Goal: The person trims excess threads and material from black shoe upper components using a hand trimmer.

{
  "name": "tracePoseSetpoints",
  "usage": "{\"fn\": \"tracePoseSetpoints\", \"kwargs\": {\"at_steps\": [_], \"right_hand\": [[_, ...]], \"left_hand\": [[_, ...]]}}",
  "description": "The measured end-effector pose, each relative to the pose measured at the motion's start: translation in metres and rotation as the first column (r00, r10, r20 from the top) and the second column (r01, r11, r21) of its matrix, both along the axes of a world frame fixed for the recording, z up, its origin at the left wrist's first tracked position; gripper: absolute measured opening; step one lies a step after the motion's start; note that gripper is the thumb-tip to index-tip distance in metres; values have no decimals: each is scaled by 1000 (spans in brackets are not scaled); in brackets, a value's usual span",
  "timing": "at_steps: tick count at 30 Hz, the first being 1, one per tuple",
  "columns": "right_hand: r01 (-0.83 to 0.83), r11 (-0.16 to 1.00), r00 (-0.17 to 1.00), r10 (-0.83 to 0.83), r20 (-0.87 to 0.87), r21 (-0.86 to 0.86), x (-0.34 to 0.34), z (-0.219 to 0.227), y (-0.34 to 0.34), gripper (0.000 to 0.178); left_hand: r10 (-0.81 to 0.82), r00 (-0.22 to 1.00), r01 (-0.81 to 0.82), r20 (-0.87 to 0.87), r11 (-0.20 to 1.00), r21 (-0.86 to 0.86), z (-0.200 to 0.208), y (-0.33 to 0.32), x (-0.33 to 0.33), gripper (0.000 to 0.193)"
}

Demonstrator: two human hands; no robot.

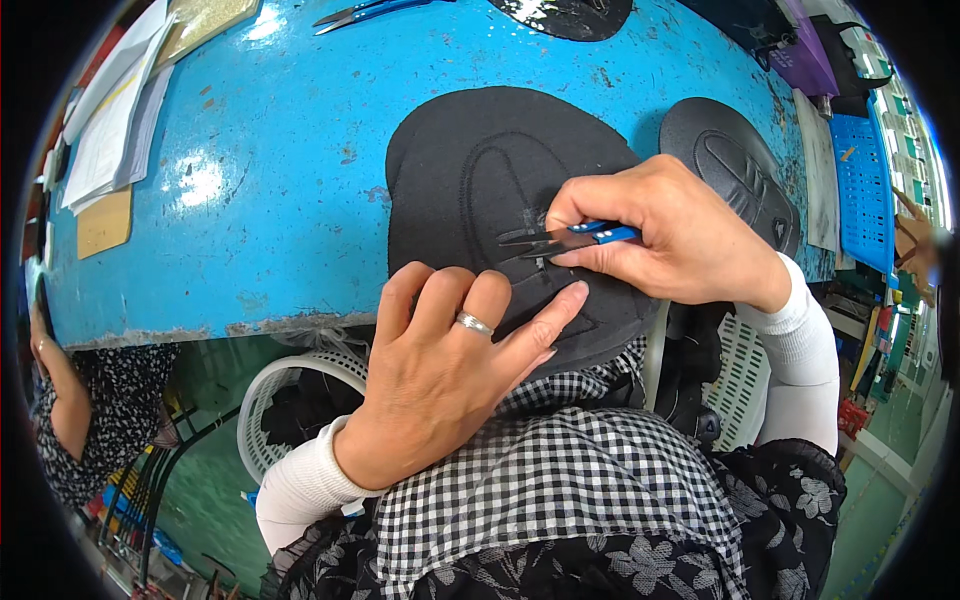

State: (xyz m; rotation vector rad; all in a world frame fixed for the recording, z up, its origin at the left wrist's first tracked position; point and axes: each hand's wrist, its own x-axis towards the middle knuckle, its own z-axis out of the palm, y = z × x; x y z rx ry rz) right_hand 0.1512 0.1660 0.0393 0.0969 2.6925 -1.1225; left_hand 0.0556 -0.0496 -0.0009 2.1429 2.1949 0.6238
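Observation:
A black rounded fabric piece (430,150) with stitched curved lines lies at the front edge of the blue table, partly overhanging it. My right hand (665,235) is closed round small blue-handled thread snips (590,236), whose dark blades point left over the middle of the piece. A small pale bit shows just under the blades. My left hand (440,350), with a ring on one finger, presses on the near edge of the piece with its fingers spread. The underside of the piece is hidden.
Another black moulded piece (725,150) lies to the right. Blue-handled scissors (370,12) and a dark piece (570,15) are at the far edge. Papers (120,110) lie at left. A white basket (262,420) stands below the table; a blue basket (862,195) is at right. Another person's arm (65,400) shows at left.

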Motion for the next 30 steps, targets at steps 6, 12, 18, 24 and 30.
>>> {"fn": "tracePoseSetpoints", "kwargs": {"at_steps": [6,12,18,24,30], "right_hand": [[37,999,997,-36,-71,13,-1,-3,-4,18],[29,999,993,-25,-112,35,1,-4,-4,19],[186,982,972,-180,-149,25,3,16,3,25],[-114,991,975,124,-185,63,18,14,20,18],[-148,879,922,288,-257,454,7,0,14,19]], "left_hand": [[30,999,-31,35,999,23,-4,0,2,67],[10,999,-8,32,999,-35,0,0,2,69],[17,999,-14,46,999,-49,1,0,0,66],[24,999,-24,40,1000,-6,-1,-2,1,67],[10,1000,-9,25,999,-32,2,0,1,69]]}}
